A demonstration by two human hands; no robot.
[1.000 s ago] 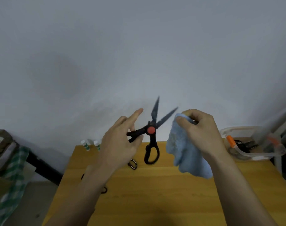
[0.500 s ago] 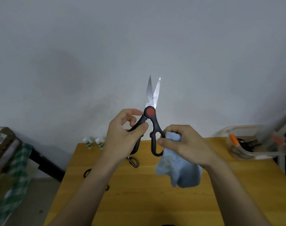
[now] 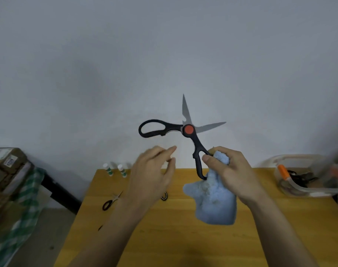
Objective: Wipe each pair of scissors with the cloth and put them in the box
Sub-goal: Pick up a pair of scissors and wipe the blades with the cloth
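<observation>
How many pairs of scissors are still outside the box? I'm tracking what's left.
3: the big black pair held up by the right hand, a small pair on the table's left, and a handle loop by the left hand. More may be hidden.

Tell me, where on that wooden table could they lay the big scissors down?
The near part of the table, between the two forearms, shows bare wood. The left edge is crowded by small scissors and two little tubes; the far right corner holds the plastic box.
</observation>
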